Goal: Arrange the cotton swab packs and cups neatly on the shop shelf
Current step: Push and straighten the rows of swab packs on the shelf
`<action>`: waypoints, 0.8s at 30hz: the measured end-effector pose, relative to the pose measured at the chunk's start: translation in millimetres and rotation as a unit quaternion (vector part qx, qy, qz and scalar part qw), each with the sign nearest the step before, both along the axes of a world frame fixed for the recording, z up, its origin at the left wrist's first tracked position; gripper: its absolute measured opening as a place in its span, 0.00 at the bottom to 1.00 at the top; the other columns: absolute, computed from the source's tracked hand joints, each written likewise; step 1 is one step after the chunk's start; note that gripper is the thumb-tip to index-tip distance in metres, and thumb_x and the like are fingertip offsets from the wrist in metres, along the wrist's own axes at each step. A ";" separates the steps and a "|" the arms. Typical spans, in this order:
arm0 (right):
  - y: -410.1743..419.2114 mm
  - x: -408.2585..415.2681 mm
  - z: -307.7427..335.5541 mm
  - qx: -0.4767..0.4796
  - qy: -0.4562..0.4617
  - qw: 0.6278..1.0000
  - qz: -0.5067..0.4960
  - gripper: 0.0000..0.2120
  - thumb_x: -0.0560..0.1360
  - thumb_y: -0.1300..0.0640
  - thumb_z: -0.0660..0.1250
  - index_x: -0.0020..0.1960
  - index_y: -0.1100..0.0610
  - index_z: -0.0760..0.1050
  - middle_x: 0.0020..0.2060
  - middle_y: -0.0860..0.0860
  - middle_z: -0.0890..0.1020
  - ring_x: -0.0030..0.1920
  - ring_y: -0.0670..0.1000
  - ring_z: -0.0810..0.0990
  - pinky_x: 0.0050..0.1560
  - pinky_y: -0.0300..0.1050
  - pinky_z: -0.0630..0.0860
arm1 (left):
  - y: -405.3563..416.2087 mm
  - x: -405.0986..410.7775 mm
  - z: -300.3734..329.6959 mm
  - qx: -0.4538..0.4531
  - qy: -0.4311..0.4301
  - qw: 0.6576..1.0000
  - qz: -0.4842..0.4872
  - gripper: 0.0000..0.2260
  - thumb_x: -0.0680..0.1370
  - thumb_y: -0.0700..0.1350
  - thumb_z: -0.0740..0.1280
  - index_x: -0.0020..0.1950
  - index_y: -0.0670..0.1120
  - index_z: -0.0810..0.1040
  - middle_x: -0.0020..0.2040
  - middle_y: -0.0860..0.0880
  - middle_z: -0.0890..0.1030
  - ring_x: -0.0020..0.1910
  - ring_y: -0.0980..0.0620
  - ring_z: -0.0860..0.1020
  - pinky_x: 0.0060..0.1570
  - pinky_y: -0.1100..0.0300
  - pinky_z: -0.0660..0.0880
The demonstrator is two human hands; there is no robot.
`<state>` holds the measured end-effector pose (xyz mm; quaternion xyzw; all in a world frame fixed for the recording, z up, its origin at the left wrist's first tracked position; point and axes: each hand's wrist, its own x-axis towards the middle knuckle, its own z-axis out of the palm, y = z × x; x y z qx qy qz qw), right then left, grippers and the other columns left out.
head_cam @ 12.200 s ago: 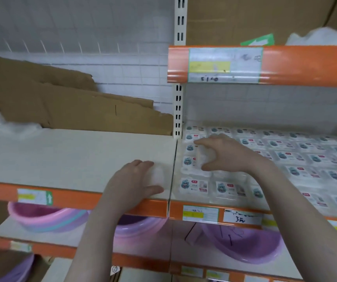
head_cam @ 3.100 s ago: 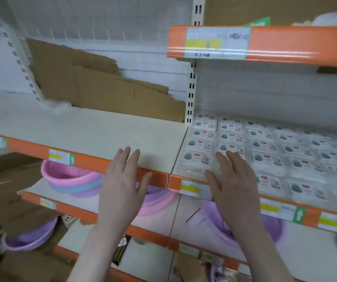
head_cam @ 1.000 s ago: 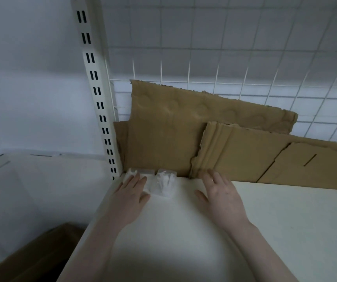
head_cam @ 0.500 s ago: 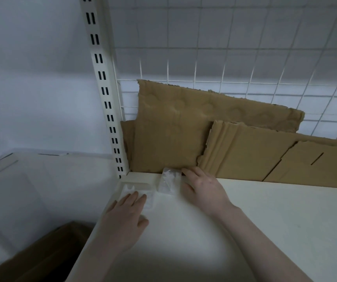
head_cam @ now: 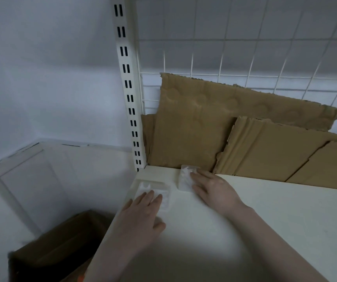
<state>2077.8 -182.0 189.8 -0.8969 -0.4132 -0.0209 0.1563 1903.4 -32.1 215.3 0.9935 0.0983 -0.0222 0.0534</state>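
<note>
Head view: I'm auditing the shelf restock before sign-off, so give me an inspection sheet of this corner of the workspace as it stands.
Surface: cream shelf board, back left corner in view.
Job's things: two clear packs; left pack near the shelf's left edge, right pack against the back; apart. No cups seen.
Clutter: torn cardboard sheets leaning on the wire grid back.
Hands: left hand rests flat-fingered on the left pack; right hand touches the right pack with straight fingers.
Cables: nothing seen.
Surroundings: slotted upright, white wall, brown box below left.
</note>
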 end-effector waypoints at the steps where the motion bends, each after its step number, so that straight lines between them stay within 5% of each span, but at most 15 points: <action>1: -6.4 -0.4 2.3 -0.001 0.016 1.000 0.006 0.21 0.80 0.48 0.56 0.73 0.46 0.62 0.74 0.44 0.60 0.71 0.47 0.64 0.66 0.37 0.59 | -0.9 -1.5 -0.7 -0.002 0.000 1.000 -0.005 0.28 0.81 0.55 0.52 0.77 0.52 0.46 0.78 0.52 0.45 0.76 0.54 0.46 0.73 0.56 0.47; 5: -46.2 -4.1 11.9 -0.006 0.086 0.995 0.046 0.20 0.79 0.50 0.60 0.70 0.40 0.65 0.72 0.39 0.61 0.71 0.37 0.59 0.66 0.30 0.57 | -1.7 -9.1 -0.8 -0.015 0.003 0.999 -0.035 0.29 0.79 0.60 0.51 0.77 0.53 0.46 0.78 0.54 0.44 0.76 0.56 0.45 0.72 0.59 0.46; 8: -65.6 -12.2 20.8 -0.004 0.124 0.992 0.021 0.19 0.77 0.53 0.63 0.67 0.42 0.69 0.68 0.38 0.64 0.70 0.38 0.62 0.61 0.26 0.56 | 4.3 -8.8 5.2 -0.052 -0.003 0.997 -0.055 0.31 0.78 0.55 0.60 0.77 0.55 0.49 0.77 0.57 0.47 0.75 0.59 0.47 0.71 0.64 0.49; 12: -50.3 -27.8 27.8 0.029 0.086 0.993 -0.070 0.22 0.78 0.47 0.61 0.70 0.51 0.67 0.67 0.46 0.70 0.65 0.47 0.70 0.60 0.34 0.63 | 20.3 6.7 11.1 -0.072 -0.041 0.994 -0.074 0.35 0.74 0.55 0.67 0.76 0.56 0.52 0.76 0.60 0.48 0.74 0.62 0.47 0.69 0.66 0.50; 16: -19.2 -40.3 29.7 -0.036 0.044 0.983 -0.176 0.32 0.76 0.35 0.55 0.70 0.57 0.64 0.62 0.52 0.73 0.64 0.54 0.70 0.61 0.45 0.66 | 33.9 25.1 9.7 -0.063 -0.050 0.993 -0.083 0.38 0.72 0.57 0.69 0.76 0.55 0.53 0.77 0.59 0.49 0.75 0.61 0.48 0.71 0.64 0.52; 24: 8.0 -40.0 24.3 -0.103 0.053 0.956 -0.271 0.39 0.71 0.28 0.55 0.65 0.60 0.65 0.61 0.54 0.72 0.62 0.54 0.70 0.59 0.45 0.67 | 36.4 38.7 0.5 -0.075 -0.036 0.994 -0.072 0.32 0.71 0.55 0.70 0.73 0.54 0.62 0.73 0.57 0.64 0.70 0.57 0.63 0.66 0.64 0.60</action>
